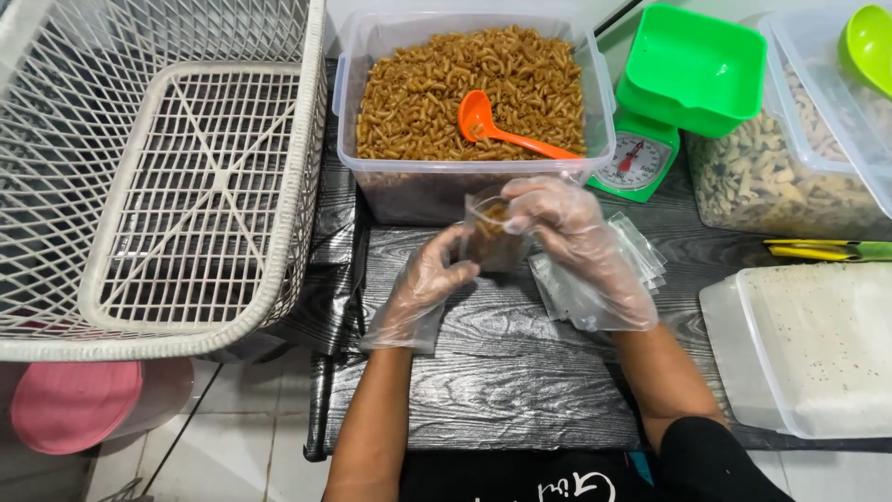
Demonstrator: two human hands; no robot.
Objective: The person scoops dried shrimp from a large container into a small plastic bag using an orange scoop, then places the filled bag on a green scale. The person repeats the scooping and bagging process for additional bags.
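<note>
Both hands wear loose clear plastic gloves. My left hand (423, 284) grips the side of a small clear bag (490, 244) partly filled with brown curled snack pieces. My right hand (578, 244) pinches the bag's top edge from the right. Just behind the bag stands a clear plastic tub (348, 139) full of the same brown pieces, with an orange scoop (494, 128) lying in it. A stack of empty clear bags (641, 249) lies on the dark wood-grain table (502, 381) under my right hand.
A white lattice basket (158, 177) sits at left. A green kitchen scale (671, 102) with a green tray stands behind right. Further right are a tub of pale snack pieces (780, 177), a green scoop (869, 42), a white lidded box (818, 344), a yellow-handled tool (822, 249).
</note>
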